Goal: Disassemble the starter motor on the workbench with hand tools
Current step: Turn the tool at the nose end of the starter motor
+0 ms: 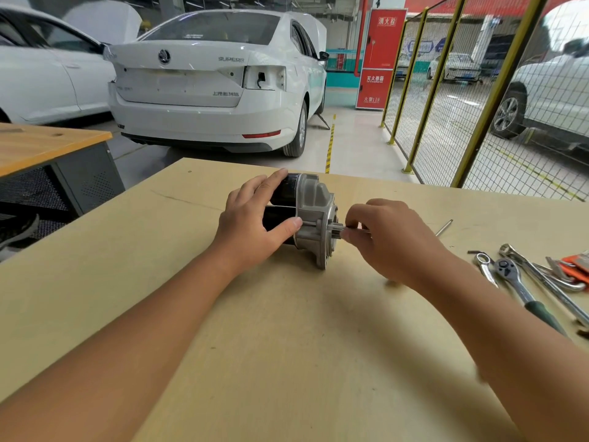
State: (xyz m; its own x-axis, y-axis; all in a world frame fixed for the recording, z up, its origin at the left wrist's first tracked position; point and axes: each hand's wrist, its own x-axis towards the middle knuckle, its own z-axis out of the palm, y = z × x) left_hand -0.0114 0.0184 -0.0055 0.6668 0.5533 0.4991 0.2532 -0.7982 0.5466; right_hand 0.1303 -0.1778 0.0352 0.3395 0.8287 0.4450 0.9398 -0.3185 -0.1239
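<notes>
**A:** Where was the starter motor [306,215]?

**B:** Lay on its side on the pale wooden workbench [287,362], just past centre toward 12 o'clock. Black cylinders pointed to 9 o'clock, grey cast nose housing with the pinion gear [338,231] faced 3 o'clock.

**A:** And the hands?

**B:** Left hand [251,224] gripped the black body from 9 o'clock, fingers curled over the top, thumb pressed along the near side by the housing seam. Right hand [385,237] reached in from 3 o'clock, fingertips bunched narrow at the pinion end, pinched around a thin metal rod-like piece there; could not tell exactly what it was.

**A:** Tools nearby?

**B:** Lay at 3 o'clock near the bench edge, well apart from the motor: a ratchet wrench [522,288] with a dark green grip, a combination wrench [486,267] just beside it, a longer spanner [541,279], orange-handled pliers [577,269]. A slim steel rod [444,227] rested alone just beyond the right hand.

**A:** Background?

**B:** White sedan [210,81] at 12 o'clock, red fire-hydrant cabinet [381,55] at 1 o'clock, yellow-framed mesh fence [446,90] at 2 o'clock, second wooden bench [41,145] at 10 o'clock.
</notes>
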